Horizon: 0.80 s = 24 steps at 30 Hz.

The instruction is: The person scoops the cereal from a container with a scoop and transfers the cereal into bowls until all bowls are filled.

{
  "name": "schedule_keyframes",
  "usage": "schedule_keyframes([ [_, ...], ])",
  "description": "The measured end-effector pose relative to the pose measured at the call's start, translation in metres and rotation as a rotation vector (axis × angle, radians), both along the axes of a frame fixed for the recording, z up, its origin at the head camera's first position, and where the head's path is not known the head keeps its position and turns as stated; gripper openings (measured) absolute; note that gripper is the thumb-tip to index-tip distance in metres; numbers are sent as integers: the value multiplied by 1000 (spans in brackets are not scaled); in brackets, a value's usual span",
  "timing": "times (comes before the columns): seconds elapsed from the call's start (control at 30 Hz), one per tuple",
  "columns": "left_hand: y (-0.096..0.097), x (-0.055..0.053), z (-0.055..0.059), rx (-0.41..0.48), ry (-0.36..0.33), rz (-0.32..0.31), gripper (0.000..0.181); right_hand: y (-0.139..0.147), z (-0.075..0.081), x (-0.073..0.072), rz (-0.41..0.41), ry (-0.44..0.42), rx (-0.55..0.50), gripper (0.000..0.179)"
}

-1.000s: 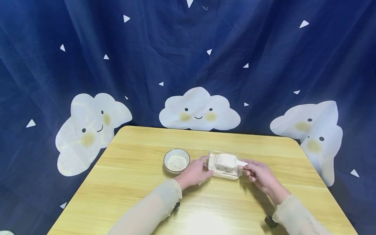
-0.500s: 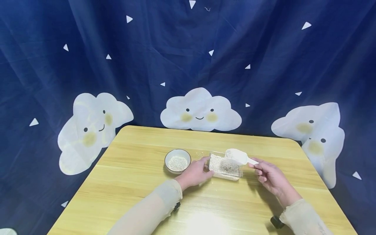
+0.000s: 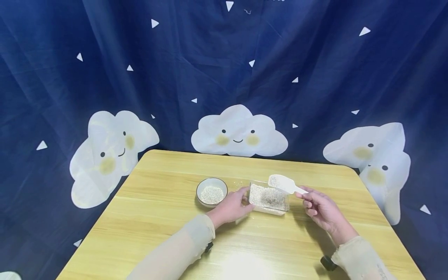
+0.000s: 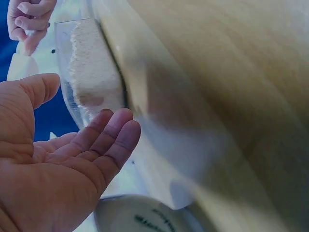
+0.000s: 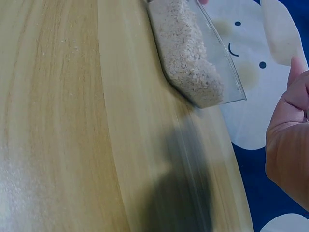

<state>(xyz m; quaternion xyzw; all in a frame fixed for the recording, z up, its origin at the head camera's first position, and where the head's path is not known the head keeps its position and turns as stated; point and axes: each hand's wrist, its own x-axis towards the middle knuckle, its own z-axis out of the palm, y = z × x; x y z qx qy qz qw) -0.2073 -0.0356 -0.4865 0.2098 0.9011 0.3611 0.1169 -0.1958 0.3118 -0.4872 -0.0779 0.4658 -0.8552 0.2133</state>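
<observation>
At box (image 3: 268, 210) | left fingers (image 4: 113, 142), thumb (image 4: 44, 90) apart | right fingers (image 3: 308, 204) pinching scoop (image 3: 283, 184) | bowl (image 4: 120, 215) lettering (image 4: 146, 222): left wrist view only

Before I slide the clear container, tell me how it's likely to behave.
The clear container looks stiff: its walls are straight and its edges crisp. Its low, long shape suggests sliding rather than tipping. The loose flakes inside could shift or spill through the open top if jolted.

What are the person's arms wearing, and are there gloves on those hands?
Long, pale cream cloth sleeves with slightly crinkled cuffs cover both arms. A small, black, boxy thing shows under the right cuff, and a similar dark bit shows under the left one. The left hand and right hand are bare, without gloves.
</observation>
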Motion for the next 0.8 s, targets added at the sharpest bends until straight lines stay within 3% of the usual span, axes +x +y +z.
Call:
schedule_keyframes([
  [0.17,-19,10,12,36,78,-45,76,-2,1,0,-21,5,45,42],
  [0.33,-48,20,29,79,227,-56,67,-6,4,0,-56,12,103,39],
  [0.47,-83,18,32,37,394,53,64,-10,5,-1,-69,23,142,33],
  [0.53,-102,14,29,13,446,115,66,-12,6,-2,-71,30,151,32],
  [0.67,-133,6,19,-39,440,194,76,-14,6,-4,-70,35,151,31],
  [0.8,-149,3,8,-59,337,207,86,-15,5,-6,-62,36,134,33],
])
